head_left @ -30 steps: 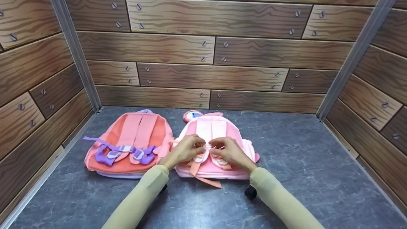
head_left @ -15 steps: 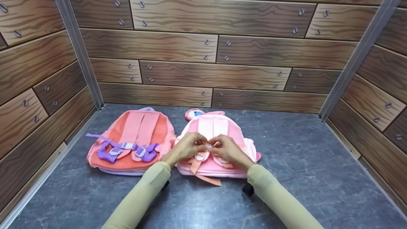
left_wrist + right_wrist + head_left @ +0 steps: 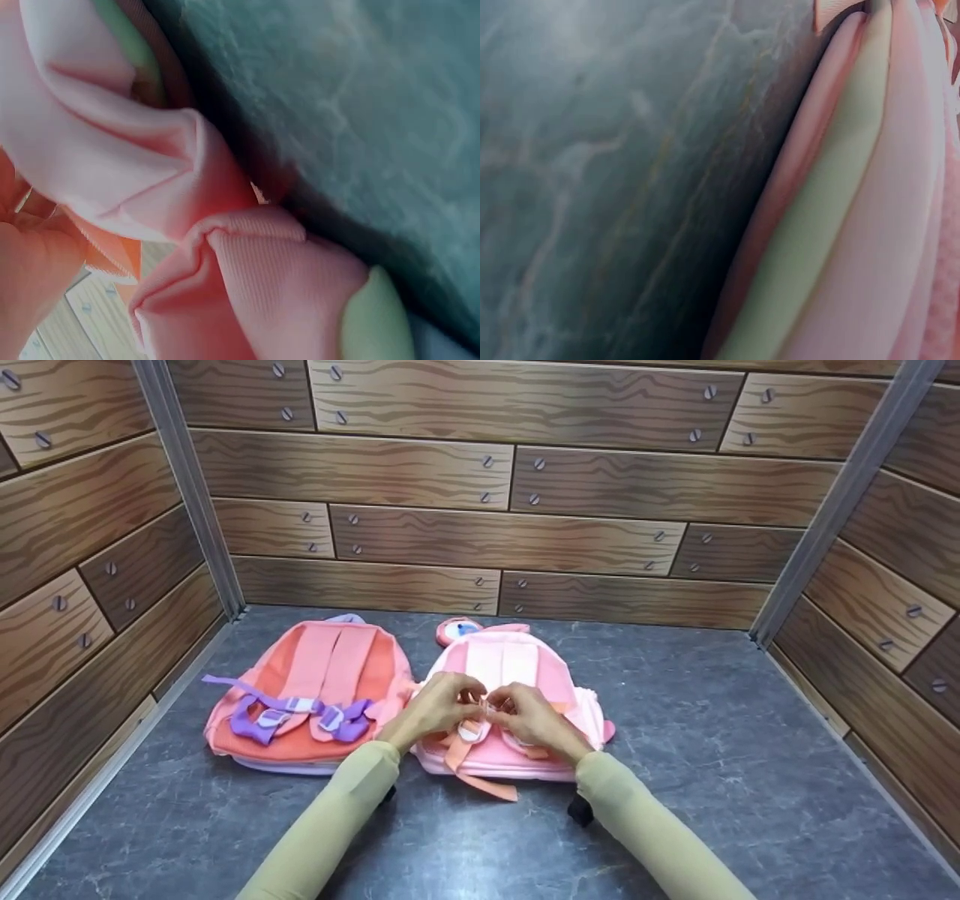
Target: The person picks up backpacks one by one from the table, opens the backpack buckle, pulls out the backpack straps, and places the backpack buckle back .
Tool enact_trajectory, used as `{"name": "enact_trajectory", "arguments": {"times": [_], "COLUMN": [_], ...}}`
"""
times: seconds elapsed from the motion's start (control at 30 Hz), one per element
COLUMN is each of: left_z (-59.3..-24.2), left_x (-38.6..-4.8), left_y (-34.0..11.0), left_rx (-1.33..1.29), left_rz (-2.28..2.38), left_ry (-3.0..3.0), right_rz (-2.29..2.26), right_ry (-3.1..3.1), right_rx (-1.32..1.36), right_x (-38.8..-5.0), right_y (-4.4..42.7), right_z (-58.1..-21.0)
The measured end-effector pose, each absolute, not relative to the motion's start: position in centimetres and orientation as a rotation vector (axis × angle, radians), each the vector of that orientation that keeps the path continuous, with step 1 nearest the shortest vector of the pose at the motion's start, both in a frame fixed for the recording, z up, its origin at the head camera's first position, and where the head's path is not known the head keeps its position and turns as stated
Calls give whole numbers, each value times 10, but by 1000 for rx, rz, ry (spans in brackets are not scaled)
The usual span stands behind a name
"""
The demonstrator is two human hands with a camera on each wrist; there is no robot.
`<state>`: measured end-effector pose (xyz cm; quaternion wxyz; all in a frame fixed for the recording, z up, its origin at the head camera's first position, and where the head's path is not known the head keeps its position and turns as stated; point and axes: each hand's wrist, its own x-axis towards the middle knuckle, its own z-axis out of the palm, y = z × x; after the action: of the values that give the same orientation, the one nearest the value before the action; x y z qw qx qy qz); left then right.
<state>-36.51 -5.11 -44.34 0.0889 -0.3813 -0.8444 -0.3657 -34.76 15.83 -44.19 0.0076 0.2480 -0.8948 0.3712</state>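
A pink backpack (image 3: 553,671) lies on the dark table with its shoulder straps up. Over its lower middle my left hand (image 3: 441,706) and right hand (image 3: 534,718) face each other, fingertips nearly meeting. Thumb and fingers of both pinch a small pale strap buckle (image 3: 486,706), mostly hidden by the fingers. An orange strap (image 3: 480,786) trails off the bag's lower edge. In the left wrist view, part of my left hand shows beside an orange strap (image 3: 116,247) and pink fabric folds. The right wrist view holds only the bag's side (image 3: 840,187), with no hand visible.
Left of the pink bag lies a coral backpack (image 3: 274,679) with purple straps and pale buckles (image 3: 301,704). A plush piece with a blue eye (image 3: 457,631) sticks out behind the pink bag. Wood-patterned walls (image 3: 420,532) enclose the dark marbled table (image 3: 690,697).
My hands have come closer together, with the pale buckle now between their fingertips. An orange strap end now shows to the right of my right hand. Both backpacks lie where they were.
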Motion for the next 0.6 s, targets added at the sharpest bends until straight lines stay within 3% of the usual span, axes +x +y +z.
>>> {"name": "enact_trajectory", "arguments": {"times": [0.6], "left_z": [-430], "left_x": [-362], "left_y": [-52], "left_rx": [-1049], "left_rz": [-816], "left_ry": [-2695], "right_rz": [1239], "right_ry": [-2715], "right_rx": [753], "right_x": [-345], "right_y": [160], "right_z": [-449]}}
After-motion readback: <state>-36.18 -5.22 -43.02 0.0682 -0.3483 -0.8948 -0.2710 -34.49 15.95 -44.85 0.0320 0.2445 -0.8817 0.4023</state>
